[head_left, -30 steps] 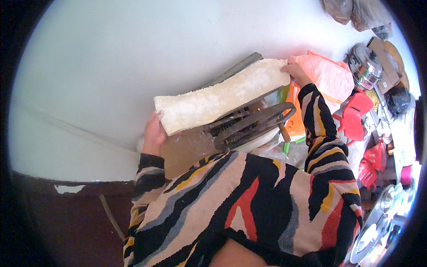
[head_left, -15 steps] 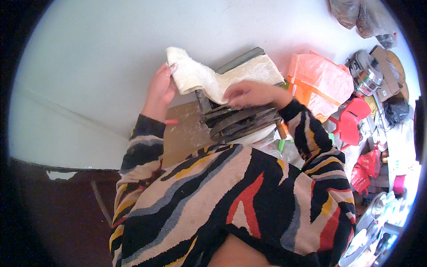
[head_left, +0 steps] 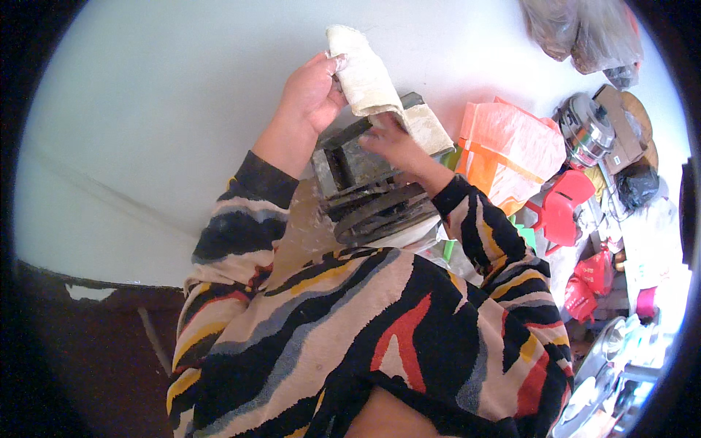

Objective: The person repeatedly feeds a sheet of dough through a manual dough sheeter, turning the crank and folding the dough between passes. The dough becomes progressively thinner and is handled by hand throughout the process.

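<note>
My left hand (head_left: 315, 95) grips a folded, floury cream dough sheet (head_left: 358, 69) and holds it up above a dark metal machine (head_left: 343, 175) with rollers and a large wheel. My right hand (head_left: 394, 150) is just under the folded lower part of the sheet, over the machine; its fingertips are blurred and partly hidden. A flat length of the dough (head_left: 431, 131) lies across the back right of the machine. Behind my left forearm, a flour-dusted brown board (head_left: 299, 226) is partly visible.
A white wall (head_left: 146, 109) rises behind. At the right are a pink-orange bag (head_left: 511, 139), a red stool (head_left: 566, 204), a steel pot (head_left: 584, 128), cardboard (head_left: 621, 131), red bags (head_left: 588, 285) and metal dishes (head_left: 606, 379). Grey plastic bags (head_left: 577, 29) hang at upper right.
My left hand has lifted the sheet's left end up and to the right, folding it. My right hand left the far right end and moved down and left beneath the fold.
</note>
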{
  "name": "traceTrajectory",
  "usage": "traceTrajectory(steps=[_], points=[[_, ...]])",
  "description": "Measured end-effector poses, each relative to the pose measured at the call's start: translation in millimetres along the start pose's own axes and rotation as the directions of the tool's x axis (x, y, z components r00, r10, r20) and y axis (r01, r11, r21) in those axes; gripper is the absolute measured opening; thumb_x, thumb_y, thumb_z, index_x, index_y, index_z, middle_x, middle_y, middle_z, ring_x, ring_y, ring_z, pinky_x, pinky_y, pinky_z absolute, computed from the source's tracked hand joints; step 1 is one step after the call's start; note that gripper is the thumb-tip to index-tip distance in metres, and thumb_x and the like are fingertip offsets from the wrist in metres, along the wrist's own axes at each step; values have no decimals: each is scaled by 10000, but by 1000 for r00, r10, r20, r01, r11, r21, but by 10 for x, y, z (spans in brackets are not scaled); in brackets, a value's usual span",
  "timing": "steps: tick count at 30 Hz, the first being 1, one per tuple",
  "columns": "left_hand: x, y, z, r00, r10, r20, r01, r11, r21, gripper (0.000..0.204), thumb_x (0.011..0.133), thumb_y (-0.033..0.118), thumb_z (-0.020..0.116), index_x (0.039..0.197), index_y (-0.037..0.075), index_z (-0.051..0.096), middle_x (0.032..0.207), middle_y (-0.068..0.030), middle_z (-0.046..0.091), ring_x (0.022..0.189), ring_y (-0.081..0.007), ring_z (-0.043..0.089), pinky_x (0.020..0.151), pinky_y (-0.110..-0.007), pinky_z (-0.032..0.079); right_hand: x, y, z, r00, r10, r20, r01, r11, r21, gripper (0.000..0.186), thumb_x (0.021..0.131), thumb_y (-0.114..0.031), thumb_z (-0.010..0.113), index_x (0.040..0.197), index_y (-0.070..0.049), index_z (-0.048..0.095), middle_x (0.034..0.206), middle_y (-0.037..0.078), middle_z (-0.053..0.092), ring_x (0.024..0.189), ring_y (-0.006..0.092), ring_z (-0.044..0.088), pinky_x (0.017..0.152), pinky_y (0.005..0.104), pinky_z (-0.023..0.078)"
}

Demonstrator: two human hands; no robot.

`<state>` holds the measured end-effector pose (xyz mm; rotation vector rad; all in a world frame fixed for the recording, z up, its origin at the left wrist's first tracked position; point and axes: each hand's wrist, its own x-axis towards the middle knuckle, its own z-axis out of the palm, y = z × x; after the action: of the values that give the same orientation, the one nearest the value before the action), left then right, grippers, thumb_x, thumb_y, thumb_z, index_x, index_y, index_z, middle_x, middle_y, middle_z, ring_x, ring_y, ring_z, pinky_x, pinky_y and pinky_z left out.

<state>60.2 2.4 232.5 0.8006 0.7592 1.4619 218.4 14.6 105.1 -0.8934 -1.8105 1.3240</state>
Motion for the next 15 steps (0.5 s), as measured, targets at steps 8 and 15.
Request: traceTrajectory(steps=[8,15], points=[[-35,-529,-716,984,-136,-112,134,991,-25,263,917,79,441,1158,-20,476,1139,-154,568,1055,-276,572,918,-426,478,47,391,-717,971,-221,-95,139,838,-528,427,809,-251,610,1187,-64,544,1199,183,554,1143,348,498,947,376,403],[-99,-1476,-1501,885,-376,-274,368,926,-82,324,918,83,436,1235,16,448,1183,-147,562,1072,-284,570,906,-432,484,102,733,-811,987,6,162,128,587,-799,431,821,-339,554,1172,-89,559,1184,194,552,1090,373,511,942,418,400]])
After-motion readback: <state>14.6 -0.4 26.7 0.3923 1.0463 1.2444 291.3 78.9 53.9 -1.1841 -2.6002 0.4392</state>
